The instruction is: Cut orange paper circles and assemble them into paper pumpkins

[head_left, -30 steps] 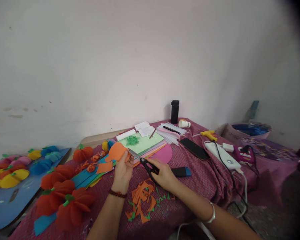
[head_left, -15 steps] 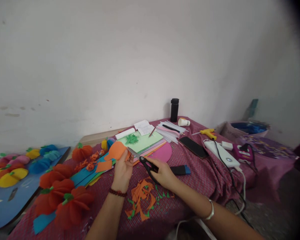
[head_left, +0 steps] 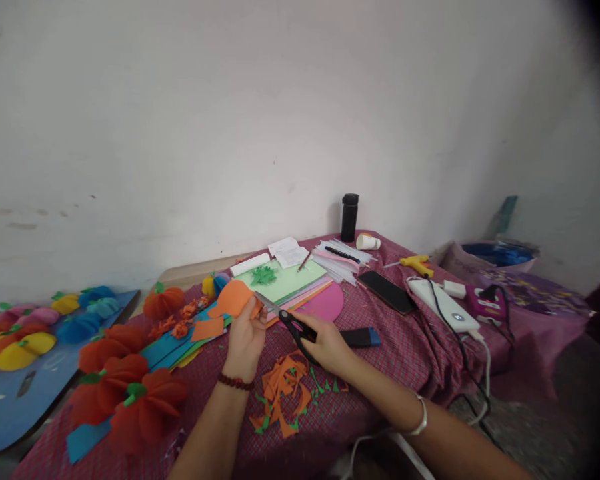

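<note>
My left hand (head_left: 246, 337) pinches a rounded piece of orange paper (head_left: 234, 298) by its right side. Black-handled scissors (head_left: 291, 324) sit in my right hand (head_left: 327, 345), with their blades reaching to the paper's right edge beside my left fingertips. Below both hands lies a heap of orange and green paper scraps (head_left: 283, 390). A small orange paper piece (head_left: 207, 330) rests left of my left hand on blue sheets (head_left: 167, 348). Behind the hands is a stack of coloured sheets topped by light green (head_left: 285, 280), bearing small green cutouts (head_left: 263, 275).
Red paper pumpkins (head_left: 147, 407) stand at the left, near a blue board (head_left: 23, 407) carrying several more. A phone (head_left: 387, 292), white power bank (head_left: 443, 305), cables and yellow glue gun (head_left: 417, 265) lie right. A black bottle (head_left: 349, 218) stands at the back.
The scissors and both hands keep nearly the same place at the orange paper. The view has shifted very slightly; nothing has been let go or picked up.
</note>
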